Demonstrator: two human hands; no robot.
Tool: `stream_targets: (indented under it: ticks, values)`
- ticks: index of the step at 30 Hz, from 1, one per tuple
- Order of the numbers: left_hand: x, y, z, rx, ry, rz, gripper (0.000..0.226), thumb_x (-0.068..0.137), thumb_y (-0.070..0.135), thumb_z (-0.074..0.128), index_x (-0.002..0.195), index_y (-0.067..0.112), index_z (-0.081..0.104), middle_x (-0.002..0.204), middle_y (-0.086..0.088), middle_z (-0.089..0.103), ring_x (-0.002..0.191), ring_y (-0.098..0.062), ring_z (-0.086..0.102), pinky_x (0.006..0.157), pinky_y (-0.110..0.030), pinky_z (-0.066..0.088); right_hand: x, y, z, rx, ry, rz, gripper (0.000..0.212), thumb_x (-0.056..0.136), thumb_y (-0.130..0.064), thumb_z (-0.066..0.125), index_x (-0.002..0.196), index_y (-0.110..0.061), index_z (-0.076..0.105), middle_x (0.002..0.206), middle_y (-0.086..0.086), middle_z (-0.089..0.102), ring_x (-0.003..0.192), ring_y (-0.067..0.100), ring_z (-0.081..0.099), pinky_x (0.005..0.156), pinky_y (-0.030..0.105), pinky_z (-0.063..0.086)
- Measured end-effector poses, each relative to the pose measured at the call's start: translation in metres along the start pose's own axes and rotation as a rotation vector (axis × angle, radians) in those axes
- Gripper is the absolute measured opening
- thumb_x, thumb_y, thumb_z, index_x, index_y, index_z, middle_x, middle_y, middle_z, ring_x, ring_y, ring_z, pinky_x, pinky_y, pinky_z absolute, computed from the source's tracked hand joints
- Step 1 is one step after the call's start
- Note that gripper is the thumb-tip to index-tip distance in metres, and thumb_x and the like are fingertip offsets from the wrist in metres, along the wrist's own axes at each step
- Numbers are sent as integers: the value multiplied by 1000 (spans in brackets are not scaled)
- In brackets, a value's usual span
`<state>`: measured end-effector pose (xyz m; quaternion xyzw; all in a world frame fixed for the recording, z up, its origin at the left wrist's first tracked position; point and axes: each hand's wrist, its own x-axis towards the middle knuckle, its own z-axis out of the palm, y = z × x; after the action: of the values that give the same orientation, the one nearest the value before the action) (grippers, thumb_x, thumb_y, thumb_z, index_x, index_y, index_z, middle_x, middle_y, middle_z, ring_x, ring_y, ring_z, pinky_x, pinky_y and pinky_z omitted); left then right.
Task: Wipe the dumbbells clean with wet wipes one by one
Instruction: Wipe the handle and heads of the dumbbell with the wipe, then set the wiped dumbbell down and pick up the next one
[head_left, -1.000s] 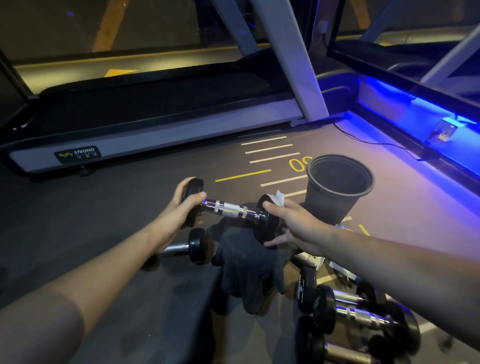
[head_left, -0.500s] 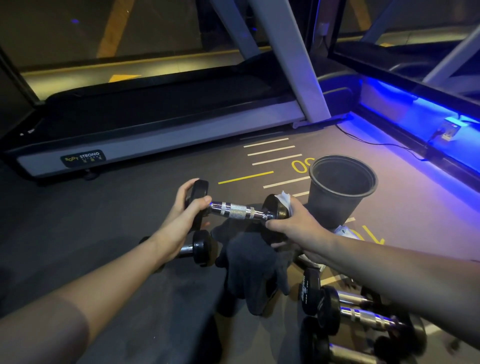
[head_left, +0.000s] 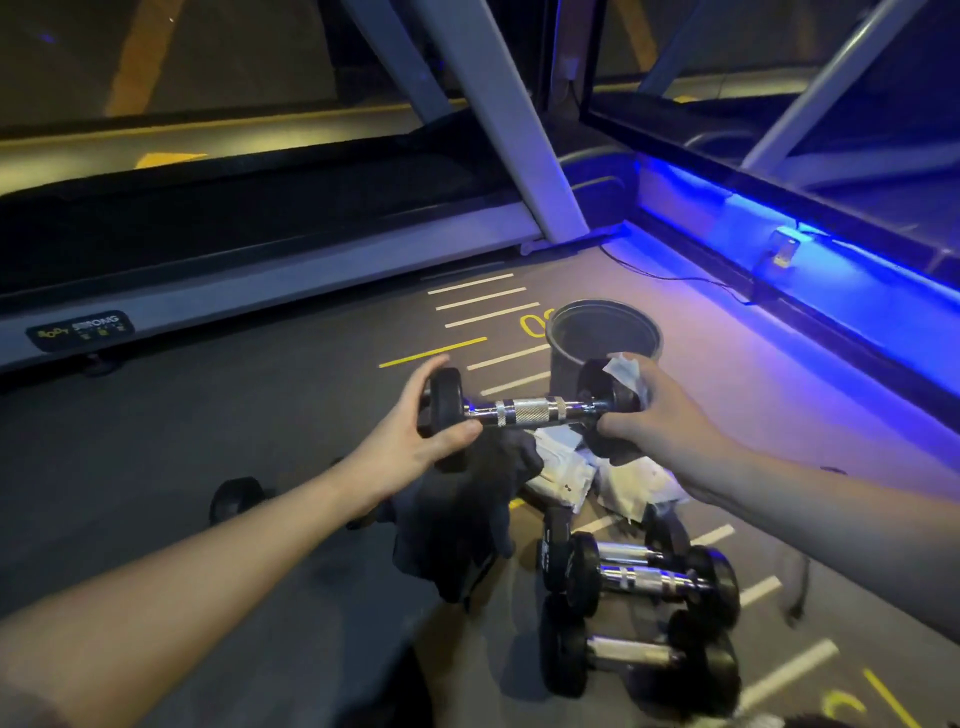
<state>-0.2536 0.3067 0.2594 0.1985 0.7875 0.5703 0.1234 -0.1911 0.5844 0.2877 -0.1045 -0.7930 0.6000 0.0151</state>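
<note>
I hold a small dumbbell (head_left: 530, 411) with a chrome handle and black heads level above the floor. My left hand (head_left: 410, 441) grips its left head, thumb under it and fingers behind. My right hand (head_left: 660, 421) holds a white wet wipe (head_left: 621, 371) against the right head, fingers curled round it. Several more dumbbells (head_left: 644, 577) lie on the floor at lower right. One dumbbell (head_left: 236, 499) lies on the floor under my left forearm, partly hidden.
A dark bin (head_left: 602, 338) stands just behind the held dumbbell. White wipe packets (head_left: 561, 467) and dark gloves (head_left: 457, 525) lie on the floor below my hands. A treadmill (head_left: 260, 291) runs along the back; a blue-lit ledge (head_left: 831, 280) borders the right.
The held dumbbell has moved up and right, closer to the bin, and my left fingers have spread wider behind its left head. The view shifted left and up.
</note>
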Motion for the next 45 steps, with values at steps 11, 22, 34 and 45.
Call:
stream_targets:
  ticks: [11,22,34,45]
  values:
    - [7,-4,101,16,-166,-86,83,87,25,77,153,26,26,125,20,57,105,25,53,90,0,37,-54,52,-76,-40,144,124,51,72,8,66,100,-34,59,84,16,63,62,27,61,58,51,56]
    - [15,-22,190,80,-288,-179,90,90,25,74,158,20,14,144,3,43,131,-8,44,107,-16,35,-87,108,-125,-65,179,256,39,70,13,64,97,-15,60,67,13,60,51,27,58,53,43,52]
    - [77,-16,262,98,-353,-107,84,86,14,78,151,30,27,120,18,55,90,28,54,81,2,39,-83,151,-192,-33,352,243,65,62,8,70,118,-24,56,82,16,67,62,22,60,53,38,51]
    - [120,-52,265,112,-308,-188,90,83,1,76,154,21,25,134,2,53,98,14,58,73,1,41,-11,202,-185,-72,266,151,46,60,4,66,96,-25,59,68,3,60,51,12,52,48,27,44]
